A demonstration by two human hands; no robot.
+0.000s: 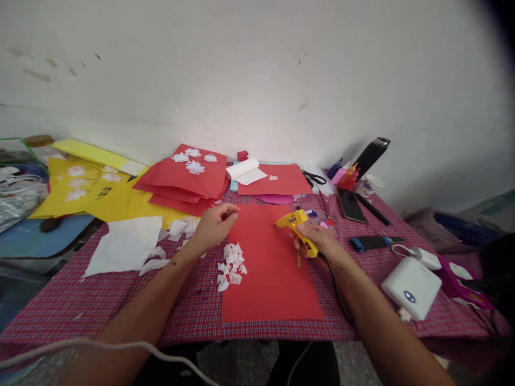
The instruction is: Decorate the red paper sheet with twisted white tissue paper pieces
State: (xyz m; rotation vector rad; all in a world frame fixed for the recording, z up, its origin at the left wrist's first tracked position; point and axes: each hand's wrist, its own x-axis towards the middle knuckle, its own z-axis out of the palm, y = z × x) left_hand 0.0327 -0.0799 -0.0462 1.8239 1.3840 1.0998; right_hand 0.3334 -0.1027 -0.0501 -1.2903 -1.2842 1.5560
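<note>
In my right hand [319,240] is a yellow hot glue gun [295,222], its nozzle pointing left over a red sheet of paper [269,257]. The fingers wrap round its handle, and a black cord runs down from it. My left hand [215,228] hovers at the sheet's upper left edge, fingers curled in and thumb near the forefinger; nothing shows between them. Below that hand, a small heap of crumpled white paper pieces [233,262] lies on the sheet's left edge. More white scraps [181,228] lie behind the left wrist.
Red sheets with white paper flowers [195,167] are stacked at the back left, beside yellow sheets [120,198]. A white paper roll [243,169] and scissors [314,177] lie behind. A phone [351,205], utility knife [374,243], black flask [372,155] and white power bank [411,288] are right.
</note>
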